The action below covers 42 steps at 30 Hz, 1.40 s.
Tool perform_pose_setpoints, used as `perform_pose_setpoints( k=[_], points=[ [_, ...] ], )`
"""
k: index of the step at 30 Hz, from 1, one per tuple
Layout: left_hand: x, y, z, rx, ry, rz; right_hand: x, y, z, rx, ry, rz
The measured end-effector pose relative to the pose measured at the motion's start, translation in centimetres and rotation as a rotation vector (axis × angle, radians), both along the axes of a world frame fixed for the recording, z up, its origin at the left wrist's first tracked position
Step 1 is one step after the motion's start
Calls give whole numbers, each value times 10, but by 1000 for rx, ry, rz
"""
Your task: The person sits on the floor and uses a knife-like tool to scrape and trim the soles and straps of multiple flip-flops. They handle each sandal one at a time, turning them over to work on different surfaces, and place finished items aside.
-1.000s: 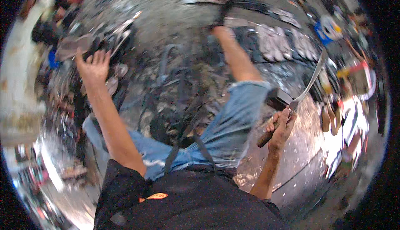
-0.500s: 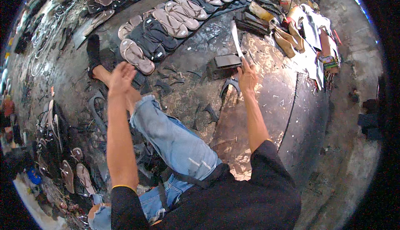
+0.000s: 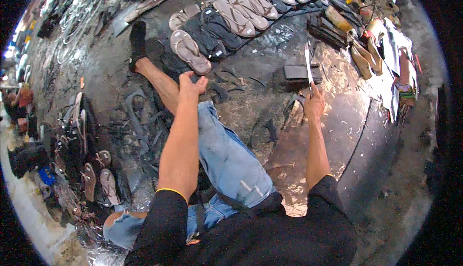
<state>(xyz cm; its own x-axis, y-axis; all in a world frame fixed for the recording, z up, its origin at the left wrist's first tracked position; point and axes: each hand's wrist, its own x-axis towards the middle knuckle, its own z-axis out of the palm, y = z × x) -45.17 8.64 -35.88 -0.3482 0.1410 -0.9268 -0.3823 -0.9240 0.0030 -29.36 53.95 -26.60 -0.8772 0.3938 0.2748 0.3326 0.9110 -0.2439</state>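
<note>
My right hand (image 3: pixel 315 105) is closed around the handle of a long knife (image 3: pixel 308 62) with a pale blade, pointing away from me. The blade passes over or beside a dark rectangular block (image 3: pixel 295 73) on the floor; I cannot tell if they touch. My left hand (image 3: pixel 192 85) is at the near end of a beige flip-flop (image 3: pixel 189 52), with thumb and fingers apart and nothing visibly held. That flip-flop lies at the near left end of a row of sandals, beside black flip-flops (image 3: pixel 211 30).
Beige flip-flops (image 3: pixel 234 18) run to the far right. Loose shoes (image 3: pixel 361 58) and white sheets (image 3: pixel 391 63) lie at right. Dark cut scraps (image 3: pixel 271 130) litter the floor before me. More sandals (image 3: pixel 109 186) lie at lower left. My outstretched leg (image 3: pixel 234 155) reaches forward between my arms.
The view has swung left, so the scene sits further right. My left hand has come closer to the beige flip-flop's near end. My right hand has drawn the knife back slightly toward me.
</note>
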Motion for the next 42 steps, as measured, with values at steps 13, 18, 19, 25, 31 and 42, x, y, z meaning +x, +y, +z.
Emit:
perform_pose_setpoints(
  k=[13,18,19,25,31,42],
  points=[
    [-31,-34,-22,182,379,651,-29,-40,24,-1553,130,-37],
    [-7,-4,-13,-142,-188,82,61,-19,9,-1057,-90,-232],
    [-16,-5,-6,-163,-130,77,74,-16,15,-1043,-62,-306],
    [-4,-7,9,-79,54,340,13,-37,11,-1219,109,-254],
    [-32,-6,52,-682,790,-44,88,11,-38,-888,35,-310],
    [-36,36,140,-1111,746,65,42,-1,-23,-50,37,36]
  ],
)
